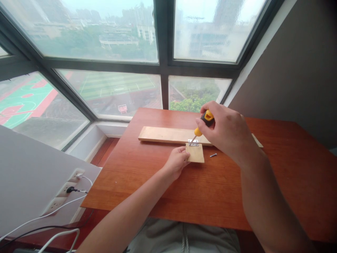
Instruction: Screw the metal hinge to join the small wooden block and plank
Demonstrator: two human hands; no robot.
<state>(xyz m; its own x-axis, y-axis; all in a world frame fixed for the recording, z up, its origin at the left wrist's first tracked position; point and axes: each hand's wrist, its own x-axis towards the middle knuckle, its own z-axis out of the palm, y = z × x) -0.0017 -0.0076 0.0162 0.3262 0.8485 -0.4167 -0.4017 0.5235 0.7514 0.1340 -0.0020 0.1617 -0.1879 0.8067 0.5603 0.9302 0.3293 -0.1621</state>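
Observation:
My right hand (pixel 223 126) is wrapped round the yellow and black handle of a screwdriver (pixel 198 131). Its shaft slants down to the left, and the tip is at a small metal hinge (pixel 193 142). One leaf of the hinge lies on a small square wooden piece (pixel 195 154), the other by the edge of a long wooden board (pixel 168 134). With thumb on top and fingers underneath, my left hand (pixel 178 161) grips the small piece by its left side. A loose screw (pixel 213 155) lies to the right of that piece.
The reddish-brown wooden table (pixel 126 182) bears all of this. Part of another pale piece (pixel 257 140) shows behind my right forearm. Windows (pixel 110 88) stand beyond the table. At lower left are wall sockets (pixel 64 189) with plugged-in cables.

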